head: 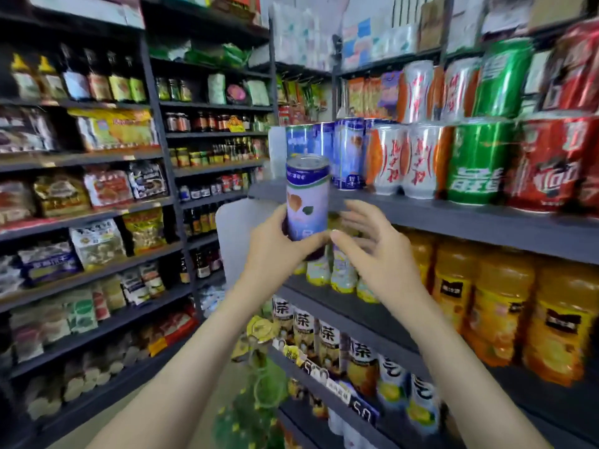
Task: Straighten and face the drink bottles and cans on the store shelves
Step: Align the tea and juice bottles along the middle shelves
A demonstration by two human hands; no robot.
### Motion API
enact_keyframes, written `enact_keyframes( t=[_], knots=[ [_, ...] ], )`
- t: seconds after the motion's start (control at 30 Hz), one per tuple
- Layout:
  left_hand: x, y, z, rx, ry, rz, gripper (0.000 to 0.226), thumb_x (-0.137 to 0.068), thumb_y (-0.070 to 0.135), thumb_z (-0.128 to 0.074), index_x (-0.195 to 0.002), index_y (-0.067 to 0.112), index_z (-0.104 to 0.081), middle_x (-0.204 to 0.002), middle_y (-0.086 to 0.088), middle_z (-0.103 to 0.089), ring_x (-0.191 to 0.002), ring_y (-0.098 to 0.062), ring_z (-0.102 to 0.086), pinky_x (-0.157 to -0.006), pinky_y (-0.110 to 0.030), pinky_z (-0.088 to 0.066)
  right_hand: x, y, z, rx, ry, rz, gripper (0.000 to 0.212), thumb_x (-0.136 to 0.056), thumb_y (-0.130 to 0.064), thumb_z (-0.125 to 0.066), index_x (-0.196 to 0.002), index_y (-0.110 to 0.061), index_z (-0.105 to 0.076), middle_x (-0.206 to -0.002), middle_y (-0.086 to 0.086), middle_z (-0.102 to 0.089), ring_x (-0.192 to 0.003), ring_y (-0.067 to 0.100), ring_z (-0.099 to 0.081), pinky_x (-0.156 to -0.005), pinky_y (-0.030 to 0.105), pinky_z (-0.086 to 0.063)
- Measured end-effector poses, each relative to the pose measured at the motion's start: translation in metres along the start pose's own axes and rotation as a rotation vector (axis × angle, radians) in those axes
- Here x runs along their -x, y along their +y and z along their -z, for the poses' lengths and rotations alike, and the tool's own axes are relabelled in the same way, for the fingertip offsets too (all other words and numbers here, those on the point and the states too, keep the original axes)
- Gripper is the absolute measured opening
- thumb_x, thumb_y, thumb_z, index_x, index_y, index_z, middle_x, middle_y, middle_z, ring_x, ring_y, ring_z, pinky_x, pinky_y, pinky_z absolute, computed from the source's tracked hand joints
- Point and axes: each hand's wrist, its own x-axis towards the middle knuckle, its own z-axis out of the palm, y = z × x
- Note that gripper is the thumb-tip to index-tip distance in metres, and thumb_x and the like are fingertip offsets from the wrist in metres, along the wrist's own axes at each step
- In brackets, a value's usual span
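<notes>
The can (307, 199) stands upright, top end up, label toward the person; the left hand (275, 251) grasps its lower part; the right hand (372, 254) is spread open just beside it.

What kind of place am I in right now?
Probably a small grocery or convenience store: dark shelves carry rows of drink cans, snack packets fill the left side, and price tags line a shelf edge. The left hand holds a blue can.

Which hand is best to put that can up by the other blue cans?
Probably the left hand: it grips the can, upright, just below the blue cans on the shelf. The right hand is open beside it, fingers spread.
</notes>
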Motion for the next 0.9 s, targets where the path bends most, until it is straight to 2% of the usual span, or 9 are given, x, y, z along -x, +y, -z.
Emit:
enact_keyframes(
  t=[0.07, 0.17, 0.27, 0.33, 0.4, 0.5, 0.73, 0.83, 0.9],
  knots=[
    [-0.045, -0.025, 0.007, 0.044, 0.007, -0.025, 0.035, -0.073, 0.035, -0.078, -0.099, 0.022, -0.061, -0.095, 0.01, -0.068, -0.088, -0.007, -0.065, -0.074, -0.029, -0.053, -0.022, 0.004, -0.01, 0.142, 0.093, 0.035, 0.04, -0.087, -0.021, -0.066, -0.125, -0.024, -0.053, -0.112, -0.013, -0.059, -0.109, 0.0, -0.056, -0.093, 0.016, -0.045],
    [-0.109, -0.047, 0.01, 0.06, -0.023, -0.075, 0.031, -0.072, 0.038, -0.078, -0.092, 0.024, -0.058, -0.091, 0.009, -0.066, -0.084, -0.01, -0.063, -0.069, -0.024, -0.049, -0.052, 0.01, -0.025, 0.265, 0.239, 0.009, 0.035, -0.091, -0.019, -0.061, -0.125, -0.021, -0.057, -0.118, -0.012, -0.058, -0.111, 0.002, -0.054, -0.096, 0.017, -0.042],
    [-0.162, -0.056, 0.005, 0.016, -0.069, -0.13, 0.041, -0.069, 0.037, -0.08, -0.099, 0.017, -0.062, -0.1, -0.002, -0.065, -0.093, -0.017, -0.06, -0.077, -0.03, -0.049, -0.083, 0.013, -0.038, 0.394, 0.316, -0.04, 0.036, -0.092, -0.018, -0.059, -0.128, -0.019, -0.057, -0.124, -0.011, -0.055, -0.116, 0.003, -0.049, -0.099, 0.016, -0.036],
    [-0.184, -0.061, -0.003, 0.056, -0.129, -0.15, 0.043, -0.07, 0.034, -0.081, -0.103, 0.014, -0.063, -0.104, -0.004, -0.067, -0.096, -0.02, -0.062, -0.08, -0.031, -0.05, -0.104, 0.018, -0.049, 0.538, 0.339, -0.055, 0.043, -0.091, -0.018, -0.061, -0.133, -0.014, -0.052, -0.125, -0.006, -0.052, -0.118, 0.006, -0.045, -0.097, 0.012, -0.03],
    [-0.197, -0.064, -0.013, 0.083, -0.175, -0.138, 0.045, -0.072, 0.035, -0.079, -0.106, 0.011, -0.062, -0.107, -0.005, -0.067, -0.098, -0.02, -0.061, -0.079, -0.029, -0.048, -0.118, 0.025, -0.058, 0.657, 0.339, -0.108, 0.052, -0.091, -0.021, -0.061, -0.139, -0.01, -0.044, -0.135, 0.003, -0.049, -0.127, 0.014, -0.043, -0.1, 0.017, -0.029],
    [-0.212, -0.07, -0.031, 0.109, -0.236, -0.09, 0.055, -0.072, 0.042, -0.077, -0.109, 0.006, -0.058, -0.111, -0.008, -0.062, -0.102, -0.024, -0.059, -0.08, -0.032, -0.047, -0.131, 0.033, -0.071, 0.754, 0.349, -0.192, 0.058, -0.093, -0.023, -0.058, -0.144, -0.011, -0.034, -0.144, 0.005, -0.041, -0.133, 0.018, -0.037, -0.103, 0.022, -0.028],
    [-0.222, -0.059, -0.05, -0.012, -0.387, -0.114, 0.077, -0.082, 0.043, -0.069, -0.135, 0.0, -0.033, -0.132, -0.015, -0.05, -0.121, -0.031, -0.047, -0.08, -0.031, -0.038, -0.133, 0.039, -0.079, 0.928, 0.383, -0.183, 0.055, -0.094, -0.022, -0.055, -0.144, -0.01, -0.034, -0.144, 0.006, -0.043, -0.133, 0.019, -0.038, -0.105, 0.026, -0.031],
    [-0.203, -0.055, -0.044, -0.197, -0.302, -0.176, 0.08, -0.086, 0.044, -0.064, -0.141, 0.001, -0.025, -0.138, -0.017, -0.042, -0.126, -0.033, -0.042, -0.091, -0.04, -0.041, -0.119, 0.035, -0.08, 0.95, 0.383, -0.077, 0.047, -0.093, -0.019, -0.056, -0.138, -0.011, -0.044, -0.137, 0.005, -0.05, -0.127, 0.018, -0.044, -0.102, 0.022, -0.033],
    [-0.175, -0.055, -0.039, -0.157, -0.152, -0.264, 0.07, -0.09, 0.036, -0.059, -0.142, 0.003, -0.026, -0.138, -0.016, -0.039, -0.126, -0.031, -0.038, -0.096, -0.038, -0.037, -0.104, 0.03, -0.081, 0.935, 0.397, -0.014, 0.04, -0.092, -0.017, -0.056, -0.132, -0.011, -0.051, -0.128, 0.003, -0.057, -0.12, 0.016, -0.05, -0.099, 0.021, -0.038]
  ],
)
